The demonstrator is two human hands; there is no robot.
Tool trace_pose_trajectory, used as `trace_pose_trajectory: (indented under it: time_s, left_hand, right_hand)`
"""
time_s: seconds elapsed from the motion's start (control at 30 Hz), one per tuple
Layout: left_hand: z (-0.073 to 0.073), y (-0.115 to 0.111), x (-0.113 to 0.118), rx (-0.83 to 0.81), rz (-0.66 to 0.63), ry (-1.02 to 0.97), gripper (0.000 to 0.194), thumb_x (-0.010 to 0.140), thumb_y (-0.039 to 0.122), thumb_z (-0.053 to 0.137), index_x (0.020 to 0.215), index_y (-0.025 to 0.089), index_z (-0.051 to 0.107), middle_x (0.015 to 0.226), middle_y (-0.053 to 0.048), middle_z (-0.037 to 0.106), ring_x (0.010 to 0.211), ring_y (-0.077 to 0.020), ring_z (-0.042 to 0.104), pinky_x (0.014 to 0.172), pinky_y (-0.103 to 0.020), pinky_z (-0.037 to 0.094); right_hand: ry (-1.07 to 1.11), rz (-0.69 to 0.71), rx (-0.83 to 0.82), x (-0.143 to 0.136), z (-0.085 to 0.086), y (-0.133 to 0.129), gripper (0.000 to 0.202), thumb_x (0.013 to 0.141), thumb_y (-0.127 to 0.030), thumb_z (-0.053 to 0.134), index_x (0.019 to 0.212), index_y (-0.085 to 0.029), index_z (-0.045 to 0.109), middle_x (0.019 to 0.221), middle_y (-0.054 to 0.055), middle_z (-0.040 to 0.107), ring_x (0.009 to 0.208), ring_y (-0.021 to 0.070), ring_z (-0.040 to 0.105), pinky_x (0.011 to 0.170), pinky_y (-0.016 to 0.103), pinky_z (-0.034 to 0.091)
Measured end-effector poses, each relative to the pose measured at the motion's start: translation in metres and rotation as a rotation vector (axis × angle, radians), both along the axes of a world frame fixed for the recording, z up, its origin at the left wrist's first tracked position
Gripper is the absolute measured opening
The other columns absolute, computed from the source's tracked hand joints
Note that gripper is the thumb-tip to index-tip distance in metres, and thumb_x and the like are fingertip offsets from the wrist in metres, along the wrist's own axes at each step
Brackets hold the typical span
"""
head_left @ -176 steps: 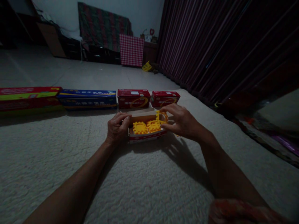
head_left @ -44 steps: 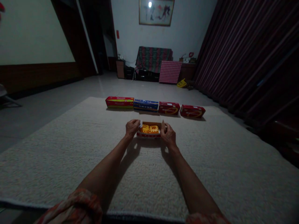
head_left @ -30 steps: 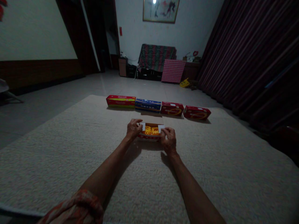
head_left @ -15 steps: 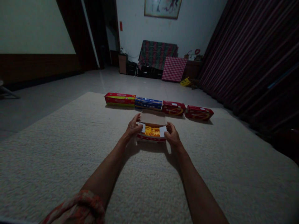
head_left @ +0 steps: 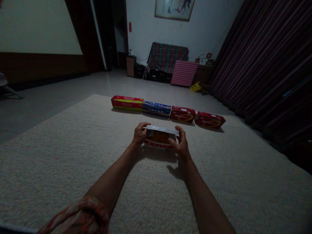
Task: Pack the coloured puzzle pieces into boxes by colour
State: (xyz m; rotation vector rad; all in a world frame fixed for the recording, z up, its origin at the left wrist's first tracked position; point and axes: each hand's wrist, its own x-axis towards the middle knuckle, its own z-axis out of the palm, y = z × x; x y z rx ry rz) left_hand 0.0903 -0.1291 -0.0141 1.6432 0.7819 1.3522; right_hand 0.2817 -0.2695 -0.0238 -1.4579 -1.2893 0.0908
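A small red and white box (head_left: 159,145) rests on the pale textured mat in front of me. Its lid flap (head_left: 162,130) is tilted forward over the opening, and shaded orange-yellow contents (head_left: 159,136) show beneath it. My left hand (head_left: 140,133) grips the box's left end, with its fingers at the flap's corner. At the right end, my right hand (head_left: 179,142) holds the box, thumb at the opening and fingers behind the flap's right corner.
Beyond the box, a row on the mat (head_left: 97,120) holds a red and green box (head_left: 127,103), a blue box (head_left: 156,109) and two dark red boxes (head_left: 182,114). Farther back are a cloth-covered cabinet (head_left: 168,57) and a curtain (head_left: 255,61).
The lid flap has come down from upright and now shades the contents. Both hands have shifted their fingers up to its corners. The view has moved slightly.
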Motion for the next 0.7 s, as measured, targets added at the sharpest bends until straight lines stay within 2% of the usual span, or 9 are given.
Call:
trace_pose_trajectory:
  time_s: [0.1,0.2,0.33,0.47,0.57,0.7]
  left_hand:
    - [0.003,-0.003,0.001,-0.015,0.011,0.004,0.021,0.072,0.013,0.057,0.083,0.019,0.073,0.099,-0.008,0.071,0.101,-0.0225,0.066,0.084,-0.031,0.055]
    - [0.004,-0.002,0.0,-0.028,0.003,-0.003,0.025,0.07,0.012,0.055,0.084,0.019,0.074,0.103,-0.008,0.072,0.106,-0.0231,0.066,0.091,-0.033,0.054]
    - [0.006,0.003,-0.011,-0.05,-0.022,-0.025,0.033,0.068,0.013,0.054,0.092,0.017,0.076,0.109,-0.009,0.075,0.111,-0.0247,0.066,0.103,-0.038,0.049]
    - [0.013,0.003,-0.026,-0.029,-0.212,-0.037,0.035,0.074,0.023,0.059,0.103,0.017,0.077,0.123,-0.01,0.073,0.125,-0.0275,0.06,0.111,-0.041,0.043]
    - [0.016,-0.004,-0.031,-0.029,-0.349,0.017,0.034,0.077,0.034,0.063,0.103,0.017,0.077,0.132,-0.013,0.069,0.129,-0.0312,0.057,0.111,-0.046,0.043]
    - [0.011,-0.012,-0.027,-0.032,-0.335,0.092,0.032,0.08,0.039,0.063,0.097,0.016,0.077,0.137,-0.014,0.065,0.13,-0.0332,0.056,0.109,-0.05,0.044]
  right_hand:
    - [0.067,0.044,0.052,-0.006,0.006,-0.002,0.054,0.083,-0.046,0.062,0.13,-0.025,0.052,0.144,0.016,0.052,0.131,0.0296,0.051,0.103,0.048,0.047]
    - [0.116,0.009,0.075,-0.008,0.007,0.0,0.038,0.085,-0.047,0.06,0.113,-0.022,0.058,0.135,0.016,0.057,0.124,0.0287,0.056,0.098,0.047,0.049]
    - [0.134,-0.016,0.079,-0.009,0.005,0.003,0.033,0.085,-0.046,0.061,0.105,-0.02,0.06,0.131,0.017,0.059,0.122,0.0283,0.057,0.096,0.045,0.05]
    - [0.121,-0.026,0.086,-0.011,0.002,0.003,0.03,0.085,-0.044,0.062,0.104,-0.02,0.061,0.13,0.017,0.06,0.122,0.0278,0.057,0.096,0.044,0.05]
    - [0.125,-0.025,0.111,-0.011,-0.002,0.005,0.028,0.084,-0.041,0.062,0.103,-0.02,0.06,0.128,0.016,0.061,0.121,0.0276,0.057,0.097,0.046,0.05]
    - [0.138,-0.01,0.14,-0.01,-0.008,0.008,0.026,0.082,-0.038,0.062,0.102,-0.021,0.06,0.127,0.015,0.062,0.12,0.0275,0.057,0.093,0.044,0.051]
